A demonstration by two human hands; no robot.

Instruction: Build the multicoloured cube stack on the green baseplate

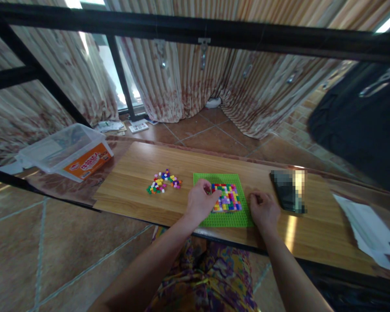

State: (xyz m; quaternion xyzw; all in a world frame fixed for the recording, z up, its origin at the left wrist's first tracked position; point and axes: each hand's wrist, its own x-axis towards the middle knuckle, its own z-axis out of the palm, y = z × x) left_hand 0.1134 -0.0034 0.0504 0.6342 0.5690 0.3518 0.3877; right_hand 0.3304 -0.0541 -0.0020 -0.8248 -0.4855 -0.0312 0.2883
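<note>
Wooden table carries a green baseplate with a block of colourful bricks on it. Left hand curls over the block's left edge, fingertips pinched there; right hand rests loosely clenched at the baseplate's right edge. Loose bricks lie left; a clear tub, contents unclear, stands beyond.

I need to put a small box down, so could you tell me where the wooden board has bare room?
Bare wood lies between the green baseplate and the dark blurred object, though the right hand rests there, and left of the loose brick pile. The board's far edge is bare too. It is crowded around the left hand at the baseplate.
</note>
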